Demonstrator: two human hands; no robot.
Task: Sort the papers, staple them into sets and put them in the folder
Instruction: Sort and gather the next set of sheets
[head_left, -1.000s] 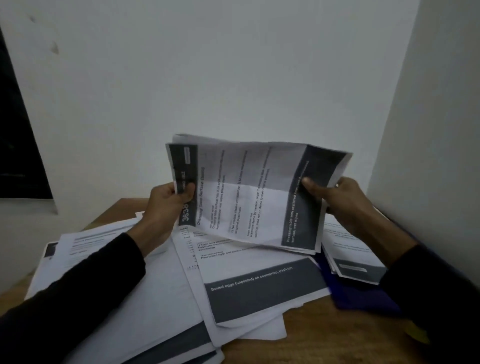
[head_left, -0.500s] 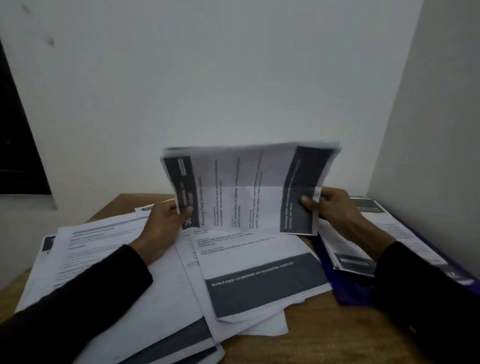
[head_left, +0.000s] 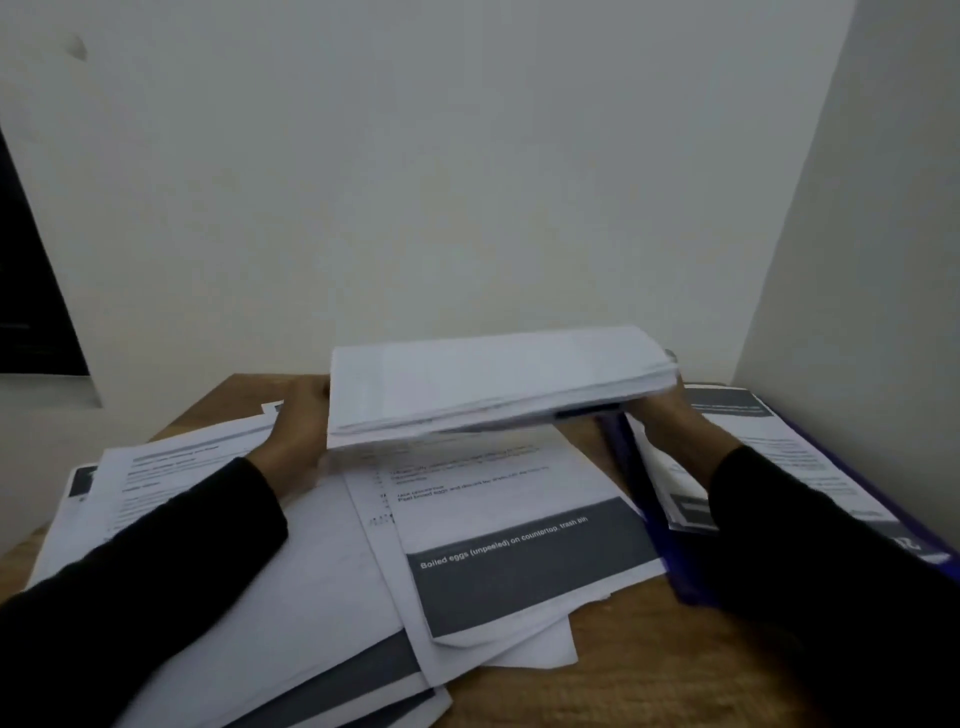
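blue folder (head_left: 636, 483) holds printed sheets (head_left: 769, 447) | both hands grip stack (head_left: 488, 387)

The held stack (head_left: 488, 387) and the loose sheets (head_left: 519, 545) are matt white paper printed with flat grey bands, lying on a counter (head_left: 639, 670) of warm brown wood with a faint grain, beside a smooth blue folder (head_left: 631, 467) and matt painted walls (head_left: 467, 182).

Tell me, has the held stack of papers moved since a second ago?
Yes. The stack has tipped from upright and facing the camera to nearly flat, blank side up, and sunk toward the boiled-eggs sheet, which stays put on the table.
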